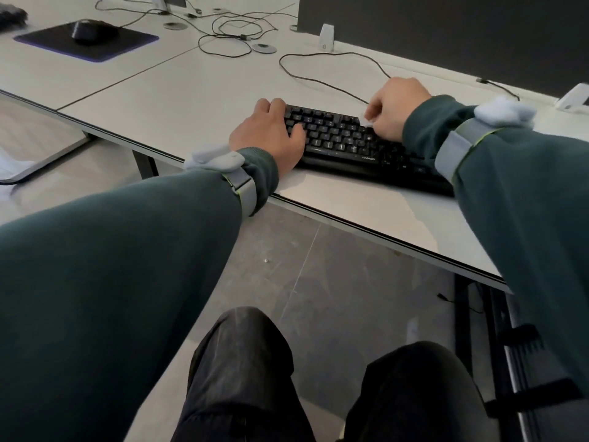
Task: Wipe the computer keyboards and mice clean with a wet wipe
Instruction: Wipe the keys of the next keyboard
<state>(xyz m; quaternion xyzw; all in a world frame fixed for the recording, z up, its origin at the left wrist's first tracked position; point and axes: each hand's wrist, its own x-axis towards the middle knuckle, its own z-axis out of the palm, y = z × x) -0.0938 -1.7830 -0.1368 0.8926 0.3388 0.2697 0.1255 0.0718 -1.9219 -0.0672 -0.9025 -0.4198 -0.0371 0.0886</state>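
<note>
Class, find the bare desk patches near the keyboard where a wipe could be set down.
Free: desk left of the keyboard, up to the seam; also the strip between keyboard and front edge. Crowded: cables loop behind the keyboard.

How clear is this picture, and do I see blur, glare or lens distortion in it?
Head view: the light is soft and even, with no hard glare on the desk; the keyboard key letters are smeared; the right hand pinching the wipe looks blurred; the far mouse is soft; the wide lens makes the near sleeves loom large.
</note>
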